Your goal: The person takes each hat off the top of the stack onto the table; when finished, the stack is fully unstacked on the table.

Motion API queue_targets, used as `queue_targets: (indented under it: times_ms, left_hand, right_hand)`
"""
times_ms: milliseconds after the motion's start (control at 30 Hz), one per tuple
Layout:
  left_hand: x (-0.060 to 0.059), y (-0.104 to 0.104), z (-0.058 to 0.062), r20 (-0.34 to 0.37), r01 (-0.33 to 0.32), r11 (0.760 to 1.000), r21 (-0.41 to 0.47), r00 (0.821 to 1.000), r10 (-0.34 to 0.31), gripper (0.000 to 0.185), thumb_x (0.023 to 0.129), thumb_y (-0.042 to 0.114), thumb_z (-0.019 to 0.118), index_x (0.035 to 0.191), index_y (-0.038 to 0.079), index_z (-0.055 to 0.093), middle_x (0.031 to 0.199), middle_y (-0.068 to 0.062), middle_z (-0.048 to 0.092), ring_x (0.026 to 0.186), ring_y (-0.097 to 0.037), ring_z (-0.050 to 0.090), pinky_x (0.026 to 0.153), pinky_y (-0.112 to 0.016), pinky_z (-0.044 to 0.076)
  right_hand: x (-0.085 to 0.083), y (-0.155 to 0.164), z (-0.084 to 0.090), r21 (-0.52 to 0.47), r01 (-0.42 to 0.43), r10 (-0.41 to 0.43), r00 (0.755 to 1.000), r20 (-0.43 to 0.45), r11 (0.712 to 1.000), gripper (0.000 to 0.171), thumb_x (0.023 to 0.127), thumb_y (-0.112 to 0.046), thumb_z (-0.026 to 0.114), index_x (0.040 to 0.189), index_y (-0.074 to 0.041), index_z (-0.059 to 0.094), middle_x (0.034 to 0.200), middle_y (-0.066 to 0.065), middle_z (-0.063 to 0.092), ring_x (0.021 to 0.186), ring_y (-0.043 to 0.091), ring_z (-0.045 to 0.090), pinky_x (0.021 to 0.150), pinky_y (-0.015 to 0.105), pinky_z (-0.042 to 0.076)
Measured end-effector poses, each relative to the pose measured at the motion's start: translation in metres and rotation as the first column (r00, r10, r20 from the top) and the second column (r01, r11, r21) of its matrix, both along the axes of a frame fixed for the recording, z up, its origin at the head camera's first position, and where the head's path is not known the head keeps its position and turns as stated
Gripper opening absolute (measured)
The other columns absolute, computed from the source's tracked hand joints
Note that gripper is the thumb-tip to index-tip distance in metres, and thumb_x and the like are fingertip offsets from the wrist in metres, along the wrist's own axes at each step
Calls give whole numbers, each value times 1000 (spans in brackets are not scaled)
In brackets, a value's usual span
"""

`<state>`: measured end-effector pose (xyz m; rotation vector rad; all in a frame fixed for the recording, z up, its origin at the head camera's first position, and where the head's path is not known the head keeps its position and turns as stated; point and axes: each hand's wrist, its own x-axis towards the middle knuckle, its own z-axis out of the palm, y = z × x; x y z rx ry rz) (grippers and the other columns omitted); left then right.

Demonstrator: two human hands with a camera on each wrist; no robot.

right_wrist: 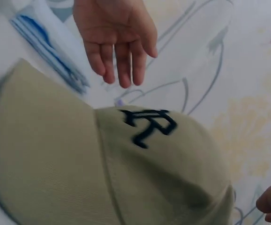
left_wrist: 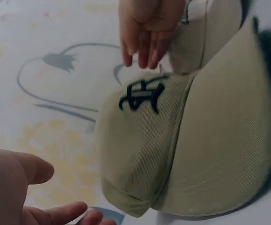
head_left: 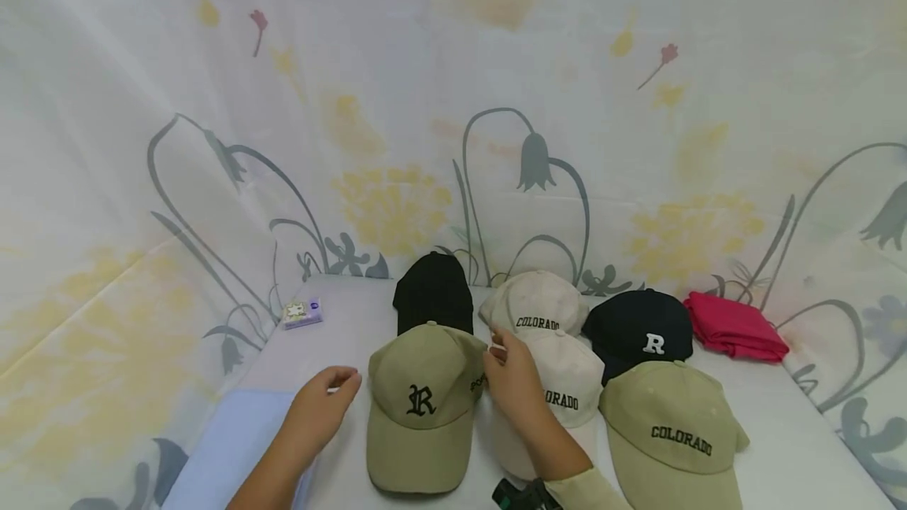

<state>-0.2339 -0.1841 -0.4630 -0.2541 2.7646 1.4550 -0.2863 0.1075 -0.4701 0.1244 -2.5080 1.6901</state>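
Flanking the khaki cap with the black "R" [head_left: 421, 408], both hands sit at the lower centre of the head view with nothing in their grasp: the left hand [head_left: 320, 406] rests just left of the crown with fingers loosely curled, and the right hand [head_left: 512, 375] hovers just right of it, fingers relaxed and spread downward. The wrist views confirm that neither hand touches the cap; each shows the opposite hand hanging open above the fabric. This cap stands upright on the white surface [head_left: 786, 431], brim toward the bottom edge, at the front of the group. Judged from the layout, six caps are already set out in two rows: black cap [head_left: 434, 290], cream "COLORADO" cap [head_left: 538, 301] and navy "R" cap [head_left: 638, 325] behind; the khaki "R" cap, a second cream "COLORADO" cap [head_left: 570, 384] and a khaki "COLORADO" cap [head_left: 669, 431] in front. Remaining work appears limited to fine positioning. No container is visible; a folded red cloth [head_left: 737, 327] lies at right, a small packet [head_left: 302, 313] at left, and a light blue cloth [head_left: 227, 447] at lower left
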Motion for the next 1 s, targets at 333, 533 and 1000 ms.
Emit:
queue_targets:
  times_ms: [333,533,1000]
  left_hand:
    - [-86,5,-7,92,-14,961,276,996,-12,52,110,32,46,142,-9,54,141,-27,58,116,-31,63,96,-38,57]
    - [-122,16,-29,94,-26,902,430,995,-17,62,113,41,34,151,-7,45,155,-26,46,135,-41,54,113,-50,47]
    - [-139,32,-40,-5,165,851,498,982,-187,80,112,55,14,162,-6,24,169,-27,24,156,-47,22,129,-59,14]
  right_hand:
    - [-65,-10,0,-25,64,-59,984,166,998,48,110,-27,47,151,-3,53,148,22,57,136,38,54,110,54,47]
    - [-89,-23,-11,-118,103,-78,977,200,988,55,111,-37,41,149,1,54,147,24,57,136,38,52,117,54,40]
    - [-107,-21,-27,-454,-78,249,911,330,888,78,112,-56,17,163,3,27,171,22,24,158,39,22,131,52,16]
